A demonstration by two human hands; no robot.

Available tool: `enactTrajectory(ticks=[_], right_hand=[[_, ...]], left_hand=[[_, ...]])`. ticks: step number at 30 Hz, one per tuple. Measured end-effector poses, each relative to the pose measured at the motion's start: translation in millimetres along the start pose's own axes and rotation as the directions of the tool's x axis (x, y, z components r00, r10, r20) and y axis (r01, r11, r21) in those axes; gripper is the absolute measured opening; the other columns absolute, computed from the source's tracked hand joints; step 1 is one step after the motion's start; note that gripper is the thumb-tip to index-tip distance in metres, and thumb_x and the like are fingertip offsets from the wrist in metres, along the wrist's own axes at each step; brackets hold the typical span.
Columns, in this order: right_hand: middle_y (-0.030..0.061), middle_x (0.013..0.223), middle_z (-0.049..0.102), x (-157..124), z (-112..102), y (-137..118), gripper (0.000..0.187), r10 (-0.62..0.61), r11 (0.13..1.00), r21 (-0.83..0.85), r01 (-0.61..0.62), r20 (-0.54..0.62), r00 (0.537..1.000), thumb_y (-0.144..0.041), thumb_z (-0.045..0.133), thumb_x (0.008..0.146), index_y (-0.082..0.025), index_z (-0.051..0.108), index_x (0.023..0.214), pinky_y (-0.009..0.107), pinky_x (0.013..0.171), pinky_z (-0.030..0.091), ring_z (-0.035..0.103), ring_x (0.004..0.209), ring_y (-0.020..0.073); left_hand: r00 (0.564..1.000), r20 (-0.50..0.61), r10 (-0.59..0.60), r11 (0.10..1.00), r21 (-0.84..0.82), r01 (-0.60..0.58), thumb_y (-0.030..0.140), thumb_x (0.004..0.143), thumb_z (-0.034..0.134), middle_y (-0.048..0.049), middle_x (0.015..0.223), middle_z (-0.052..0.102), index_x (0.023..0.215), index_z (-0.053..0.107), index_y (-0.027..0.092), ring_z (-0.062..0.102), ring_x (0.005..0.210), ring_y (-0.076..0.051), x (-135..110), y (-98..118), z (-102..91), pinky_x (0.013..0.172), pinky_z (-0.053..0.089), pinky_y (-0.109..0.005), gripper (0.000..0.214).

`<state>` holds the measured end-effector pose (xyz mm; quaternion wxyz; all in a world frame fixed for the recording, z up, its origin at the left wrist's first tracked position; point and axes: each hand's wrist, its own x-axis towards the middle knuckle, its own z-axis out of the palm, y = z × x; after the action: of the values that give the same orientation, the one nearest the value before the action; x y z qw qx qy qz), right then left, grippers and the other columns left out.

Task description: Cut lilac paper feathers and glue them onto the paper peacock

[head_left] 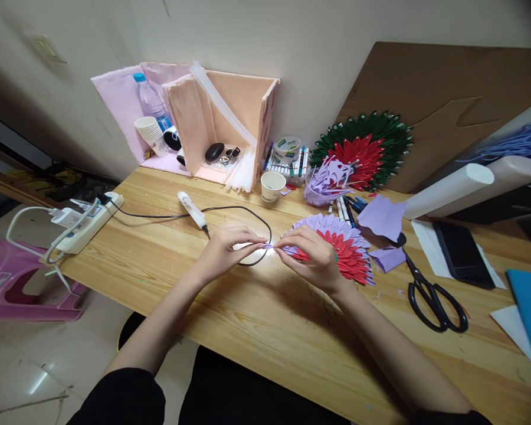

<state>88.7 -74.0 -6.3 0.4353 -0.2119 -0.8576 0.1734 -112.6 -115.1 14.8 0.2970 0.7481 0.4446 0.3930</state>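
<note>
We see one small piece of purple paper (269, 246) between the two hands, right at the fingertips. The left grip (223, 252) is narrow, thumb and forefinger pinched on its left end; the right grip (312, 255) is narrow too, pinching from the other side, with the fingertips of both nearly meeting. We cannot make out its folds, as the fingers cover much of it. It is held over the table (248, 330), just beside a loop of black cord (234, 207).

Counting outward, we find two layered paper fans: a purple and red one (351, 255) lying partly behind the right grip, and a green and red one (358, 147) leaning at the back. We count two loose purple sheets (382, 217), one pair of black-handled scissors (433, 300) near them, and one dark phone (464, 255). One tub of purple strips (327, 182) stands behind the nearer fan. To its left we count one single paper cup (273, 188), one roll of tape (287, 147) and several markers, too crowded to number. One white handheld tool (192, 209) lies beyond the left grip. Inside the partitions at the back we see one bottle (151, 99) and one stack of cups (151, 136).
</note>
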Motion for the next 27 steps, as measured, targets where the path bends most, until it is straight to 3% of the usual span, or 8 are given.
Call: enactTrajectory(ticks=[10, 27], right_hand=[[0.0045, 0.076, 0.064, 0.6, 0.4, 0.1, 0.012, -0.015, 1.000, -0.004, 0.015, 0.005, 1.000, -0.012, 0.058, 0.079, -0.019, 0.061, 0.087, 0.030, 0.062, 0.047, 0.058, 0.071, 0.0152], [0.0044, 0.077, 0.065, 0.7, 0.2, -0.9, 0.013, -0.025, 0.999, -0.021, 0.025, 0.007, 1.000, -0.012, 0.058, 0.079, -0.020, 0.061, 0.088, 0.030, 0.062, 0.047, 0.059, 0.071, 0.0157]], left_hand=[[0.982, 0.088, 0.169, 0.965, 0.189, -0.183, 0.021, 0.086, 0.051, -0.0090, 0.090, 0.065, 0.104, 0.065, 0.019, 0.059, 0.084, -0.016, -1.1, -5.9, -7.1, 0.071, 0.046, -0.028, 0.023], [0.989, 0.126, 0.082, 0.988, 0.123, -0.097, 0.029, 0.084, 0.054, -0.0083, 0.088, 0.064, 0.099, 0.067, 0.018, 0.059, 0.083, -0.016, 0.8, 0.1, -6.1, 0.074, 0.046, -0.028, 0.023]])
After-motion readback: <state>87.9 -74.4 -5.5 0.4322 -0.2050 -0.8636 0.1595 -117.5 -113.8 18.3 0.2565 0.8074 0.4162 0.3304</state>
